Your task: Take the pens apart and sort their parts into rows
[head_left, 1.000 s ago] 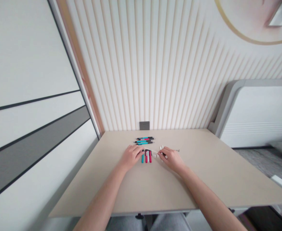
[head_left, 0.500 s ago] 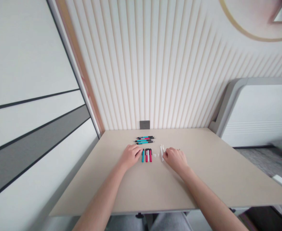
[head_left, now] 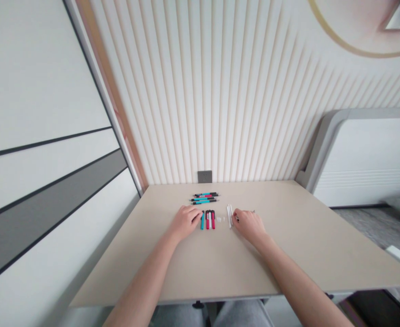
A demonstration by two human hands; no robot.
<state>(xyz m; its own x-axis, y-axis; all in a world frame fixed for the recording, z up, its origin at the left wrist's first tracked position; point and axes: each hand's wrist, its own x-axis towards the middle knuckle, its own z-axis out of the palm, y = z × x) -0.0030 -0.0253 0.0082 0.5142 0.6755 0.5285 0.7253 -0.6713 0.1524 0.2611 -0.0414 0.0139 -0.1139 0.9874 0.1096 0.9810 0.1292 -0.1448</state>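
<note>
My left hand [head_left: 186, 220] rests on the table with curled fingers, its fingertips at the top of a teal pen barrel [head_left: 202, 220]. Whether they grip anything is hidden. Just right of that barrel lie red pen barrels [head_left: 213, 221] and a white one [head_left: 210, 220], with black parts at their far ends. Small white pieces [head_left: 219, 220] lie further right. Beside thin white pen refills [head_left: 229, 216] my right hand [head_left: 249, 221] is closed, thumb and fingers pinched. A small dark bit shows at its fingertips and a thin tip behind its knuckles; I cannot make out the item.
Several teal, red and black pens [head_left: 204, 198] lie crosswise further back on the beige table [head_left: 213, 268]. A dark wall socket [head_left: 205, 176] sits behind them on the ribbed wall. A white cabinet stands left and a grey-edged headboard [head_left: 367, 159] right.
My right hand has shifted slightly at the white refills, uncovering more of them, and a dark bit now shows at its fingertips. The left hand stays by the teal barrel.
</note>
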